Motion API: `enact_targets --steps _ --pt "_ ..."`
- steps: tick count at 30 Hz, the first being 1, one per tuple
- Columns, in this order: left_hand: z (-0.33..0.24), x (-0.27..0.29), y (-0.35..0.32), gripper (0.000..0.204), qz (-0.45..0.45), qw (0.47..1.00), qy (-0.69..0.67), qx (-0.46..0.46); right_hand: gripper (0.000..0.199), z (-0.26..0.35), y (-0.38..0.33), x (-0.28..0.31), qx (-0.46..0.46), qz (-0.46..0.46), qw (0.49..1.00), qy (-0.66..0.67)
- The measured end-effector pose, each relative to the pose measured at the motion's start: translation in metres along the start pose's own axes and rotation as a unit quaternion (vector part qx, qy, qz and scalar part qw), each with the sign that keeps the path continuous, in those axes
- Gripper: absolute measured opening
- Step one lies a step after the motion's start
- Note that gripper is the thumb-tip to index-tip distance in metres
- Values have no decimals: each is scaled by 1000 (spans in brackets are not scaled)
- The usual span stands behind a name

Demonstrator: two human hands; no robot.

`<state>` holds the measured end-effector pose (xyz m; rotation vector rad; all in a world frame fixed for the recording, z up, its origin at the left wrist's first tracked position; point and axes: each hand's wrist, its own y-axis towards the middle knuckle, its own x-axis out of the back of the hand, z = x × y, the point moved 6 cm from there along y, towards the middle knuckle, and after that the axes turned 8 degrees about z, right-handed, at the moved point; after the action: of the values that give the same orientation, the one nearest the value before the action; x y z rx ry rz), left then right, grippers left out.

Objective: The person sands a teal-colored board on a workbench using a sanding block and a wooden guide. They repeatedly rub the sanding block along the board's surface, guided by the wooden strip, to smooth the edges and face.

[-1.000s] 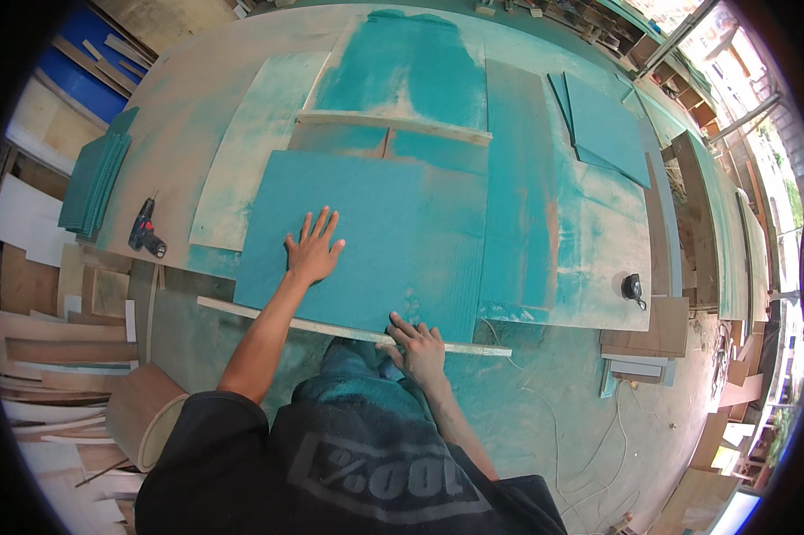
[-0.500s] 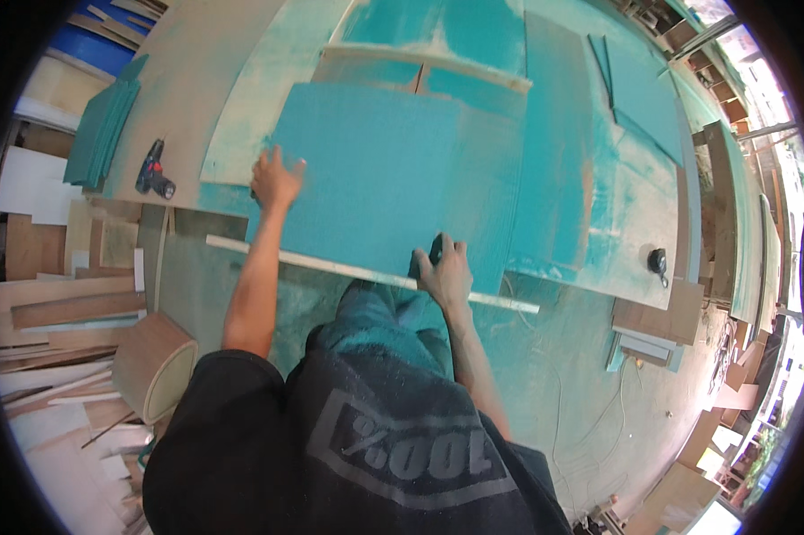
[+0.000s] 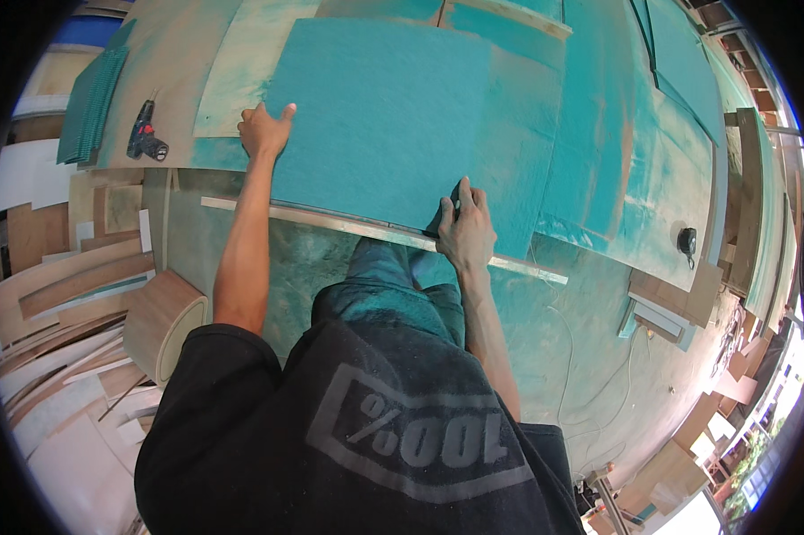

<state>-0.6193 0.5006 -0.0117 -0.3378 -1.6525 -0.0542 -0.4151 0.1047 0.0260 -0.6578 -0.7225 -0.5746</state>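
Note:
A teal-painted board (image 3: 379, 116) lies flat on the worktable in front of me. At its left edge my left hand (image 3: 266, 134) is closed, with the thumb over the top face and the fingers curled past the side. My right hand (image 3: 469, 232) sits at the board's near right corner, its fingers wrapped round a small dark block (image 3: 443, 214). Most of that block is hidden by the hand. Directly below the board's near edge runs a thin pale wooden strip (image 3: 330, 223).
A cordless drill (image 3: 145, 134) lies left on the table, near stacked teal panels (image 3: 91, 107). On the right are a small black object (image 3: 687, 242) and more teal panels (image 3: 687, 67). Wood offcuts (image 3: 72, 294) and a curved wooden piece (image 3: 163, 325) stand lower left. Cables trail across the floor.
The view has shifted, so the table and board appear higher in the picture. Both hands keep their places at the board's edges, the right one still round the dark block.

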Motion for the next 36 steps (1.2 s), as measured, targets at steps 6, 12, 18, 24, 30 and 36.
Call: enact_targets --steps 6,12,18,24,30,36 --pt "0 -2 -2 96 17 1000 -10 2 49 -2 0 2 -3 -11 1000 7" --pt "-4 4 -9 91 25 1000 -12 -16 47 -5 0 2 24 -28 999 0" --pt "-1 4 -15 80 -10 999 -28 -37 48 -6 0 1 34 -29 999 7" --pt "0 7 -15 80 4 999 -34 -31 48 -5 -1 3 50 -21 999 1" --pt "19 0 -23 81 -5 998 -39 -44 48 -4 -2 2 58 -54 997 -14" --pt "10 8 -27 75 25 999 0 -46 47 -3 -3 2 57 -57 997 1"
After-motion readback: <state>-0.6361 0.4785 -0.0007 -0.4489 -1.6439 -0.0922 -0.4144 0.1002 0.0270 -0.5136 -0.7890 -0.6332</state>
